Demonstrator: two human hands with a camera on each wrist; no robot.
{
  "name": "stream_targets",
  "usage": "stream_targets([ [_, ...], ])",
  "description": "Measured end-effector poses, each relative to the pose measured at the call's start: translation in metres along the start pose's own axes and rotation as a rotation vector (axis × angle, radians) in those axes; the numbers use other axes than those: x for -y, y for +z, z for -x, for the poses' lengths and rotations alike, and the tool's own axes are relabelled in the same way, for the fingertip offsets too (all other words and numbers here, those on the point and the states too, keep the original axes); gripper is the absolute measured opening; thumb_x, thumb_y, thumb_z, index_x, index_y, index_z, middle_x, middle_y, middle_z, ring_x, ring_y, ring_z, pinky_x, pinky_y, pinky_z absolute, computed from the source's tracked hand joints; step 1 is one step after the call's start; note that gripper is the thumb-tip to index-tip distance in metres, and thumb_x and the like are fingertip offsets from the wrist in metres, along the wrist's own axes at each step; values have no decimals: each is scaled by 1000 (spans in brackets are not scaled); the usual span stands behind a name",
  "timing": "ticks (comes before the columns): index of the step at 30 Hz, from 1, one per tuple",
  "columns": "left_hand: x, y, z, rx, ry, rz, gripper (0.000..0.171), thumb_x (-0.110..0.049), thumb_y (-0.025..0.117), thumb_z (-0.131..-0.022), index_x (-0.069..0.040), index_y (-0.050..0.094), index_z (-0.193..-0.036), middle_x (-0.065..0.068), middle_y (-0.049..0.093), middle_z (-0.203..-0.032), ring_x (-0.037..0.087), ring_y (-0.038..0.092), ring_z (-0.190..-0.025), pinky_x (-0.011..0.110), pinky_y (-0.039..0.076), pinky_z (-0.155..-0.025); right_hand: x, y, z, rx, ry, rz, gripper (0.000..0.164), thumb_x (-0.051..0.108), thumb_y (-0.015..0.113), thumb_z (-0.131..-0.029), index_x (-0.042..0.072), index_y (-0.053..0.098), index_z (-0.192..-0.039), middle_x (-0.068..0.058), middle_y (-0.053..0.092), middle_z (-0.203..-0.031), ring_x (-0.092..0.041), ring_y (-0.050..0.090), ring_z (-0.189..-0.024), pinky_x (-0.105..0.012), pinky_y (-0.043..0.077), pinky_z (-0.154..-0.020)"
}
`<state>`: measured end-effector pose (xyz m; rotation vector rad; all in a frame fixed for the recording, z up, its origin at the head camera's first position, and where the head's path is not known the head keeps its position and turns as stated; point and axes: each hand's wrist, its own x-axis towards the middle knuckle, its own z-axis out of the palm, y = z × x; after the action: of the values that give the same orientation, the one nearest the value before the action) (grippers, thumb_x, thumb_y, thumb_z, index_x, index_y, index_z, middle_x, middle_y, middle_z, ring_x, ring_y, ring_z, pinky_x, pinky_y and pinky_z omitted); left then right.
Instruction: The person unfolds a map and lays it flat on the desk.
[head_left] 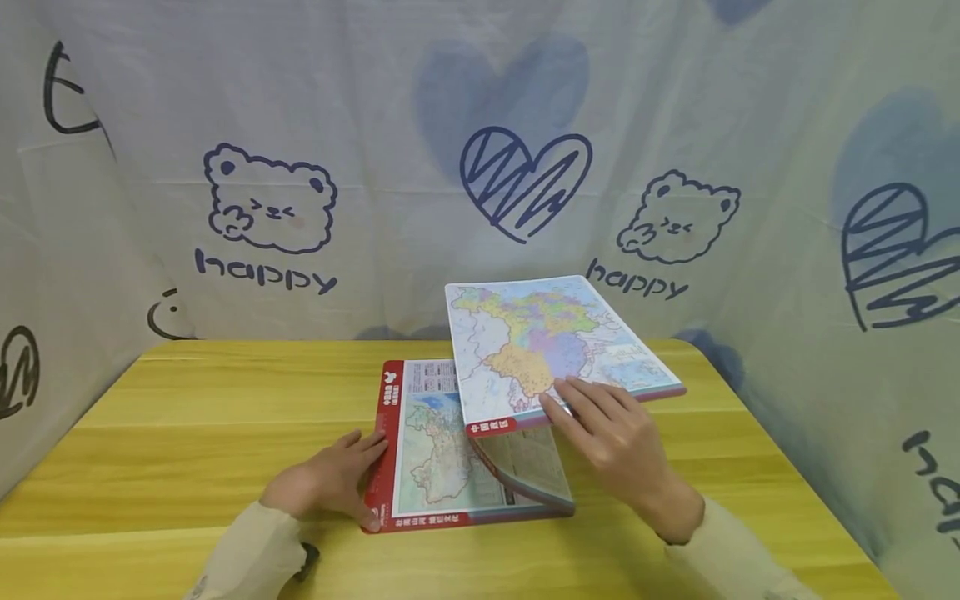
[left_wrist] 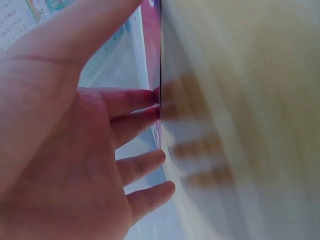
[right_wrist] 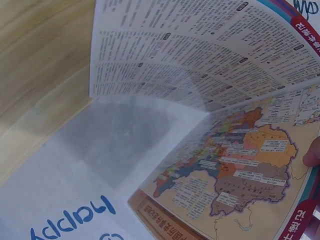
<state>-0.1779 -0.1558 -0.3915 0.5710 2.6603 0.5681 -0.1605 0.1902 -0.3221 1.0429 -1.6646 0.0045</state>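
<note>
A folding map (head_left: 431, 467) with a red border lies on the table, its front panel raised at the right. My left hand (head_left: 330, 479) rests at its left edge, thumb by the near corner. In the left wrist view, the fingers of that hand (left_wrist: 135, 115) are nearly straight, two tips against the red edge. My right hand (head_left: 618, 446) pinches the near edge of the raised panel (head_left: 540, 350), fingers on top. From the right wrist view, its thumb (right_wrist: 312, 154) presses the underside, where a coloured map (right_wrist: 250, 160) meets a text-covered panel (right_wrist: 200, 55) at a fold.
The wooden table (head_left: 225, 417) ends at a white cloth (head_left: 390, 208) printed with bears and hearts, which stands behind it and along both sides. A small dark object (head_left: 307, 562) shows beside the left sleeve.
</note>
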Motion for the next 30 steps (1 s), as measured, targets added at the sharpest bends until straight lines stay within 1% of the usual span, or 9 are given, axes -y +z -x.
stream_targets([
  [7, 2, -1, 1, 2, 4, -2, 108, -37, 91, -62, 6, 36, -145, 21, 27, -154, 50, 18, -137, 66, 28, -103, -6, -6, 3, -3, 10, 6, 27, 7, 47, -101, 1, 73, -99, -15, 72, -96, -31, 69, -82, -44, 55, -64],
  [14, 3, -4, 3, -17, -23, 2, 105, -30, 92, -61, 6, 38, -144, 22, 28, -153, 50, 19, -137, 67, 28, -102, -14, -15, 5, -9, 32, 9, 27, 8, 47, -101, 0, 73, -101, -17, 71, -97, -33, 68, -82, -46, 56, -65],
  [22, 5, -6, 5, -20, -16, 8, 105, -30, 92, -61, 5, 38, -144, 21, 28, -153, 50, 19, -137, 68, 30, -101, -25, -24, 6, -18, 42, 6, 27, 8, 48, -101, 1, 74, -102, -18, 71, -96, -34, 68, -81, -46, 55, -60],
  [26, 7, -6, 5, -32, -17, 5, 104, -29, 92, -61, 4, 39, -144, 21, 30, -153, 51, 20, -136, 67, 31, -101, -31, -28, 9, -5, 46, 4, 28, 9, 47, -102, 0, 74, -103, -18, 71, -96, -35, 68, -81, -47, 55, -61],
  [30, 11, -6, 5, -30, -17, 12, 104, -30, 92, -60, 3, 39, -144, 20, 30, -152, 51, 19, -136, 67, 31, -100, -37, -32, 12, 8, 58, 0, 29, 13, 47, -102, 0, 73, -104, -19, 71, -97, -36, 68, -81, -48, 55, -63],
])
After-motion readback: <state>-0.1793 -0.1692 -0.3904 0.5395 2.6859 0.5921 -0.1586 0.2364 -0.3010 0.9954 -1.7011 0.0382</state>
